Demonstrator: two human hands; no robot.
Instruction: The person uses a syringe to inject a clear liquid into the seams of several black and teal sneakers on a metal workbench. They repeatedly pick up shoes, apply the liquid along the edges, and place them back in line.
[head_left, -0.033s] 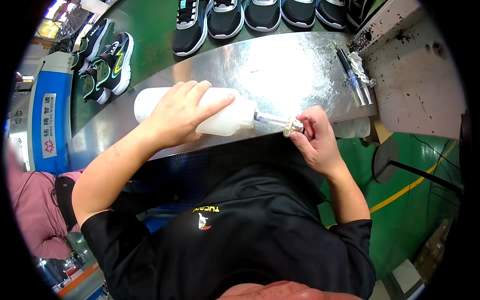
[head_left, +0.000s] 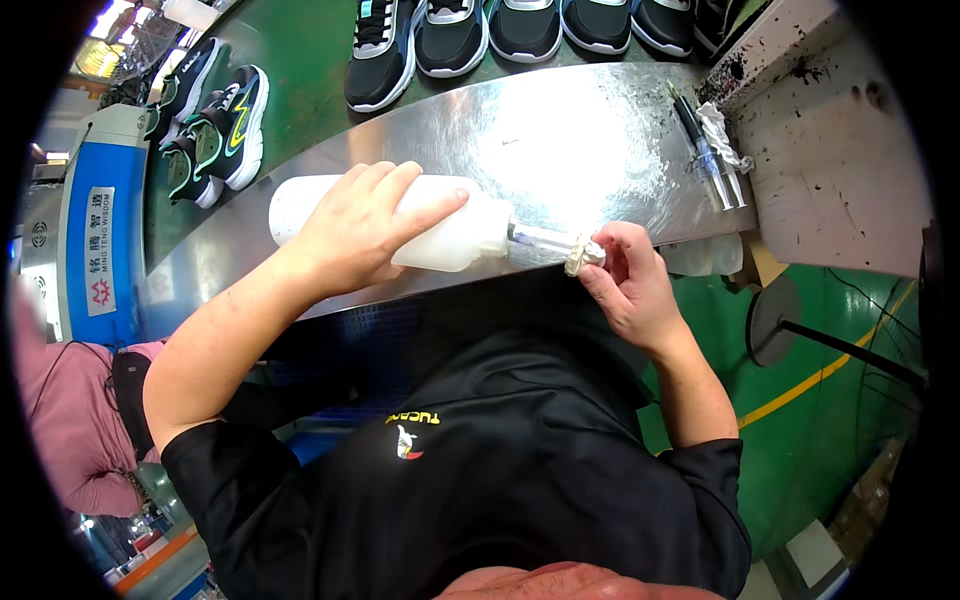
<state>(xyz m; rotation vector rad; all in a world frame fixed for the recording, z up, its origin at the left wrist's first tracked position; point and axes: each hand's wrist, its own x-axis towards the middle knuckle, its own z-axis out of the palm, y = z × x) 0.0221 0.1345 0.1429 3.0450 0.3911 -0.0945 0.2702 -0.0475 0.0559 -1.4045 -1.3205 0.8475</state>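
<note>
My left hand (head_left: 365, 215) is wrapped over a translucent white plastic bottle (head_left: 455, 225), which is tipped on its side above the metal worktop, its neck pointing right. A clear tube-like nozzle (head_left: 543, 240) extends from the bottle's neck. At the nozzle's tip, my right hand (head_left: 635, 280) pinches a crumpled white wad (head_left: 583, 256) between thumb and fingers; it looks like tissue or cloth. The wad covers the tip, so the nozzle's end is hidden.
Black sports shoes (head_left: 525, 30) stand in a row along the far side, with more shoes (head_left: 225, 130) at far left. Slim pens or brushes (head_left: 705, 150) lie by a crumpled white cloth (head_left: 722, 135) near a stained upright panel (head_left: 840, 150). A person in pink (head_left: 75, 430) is at left.
</note>
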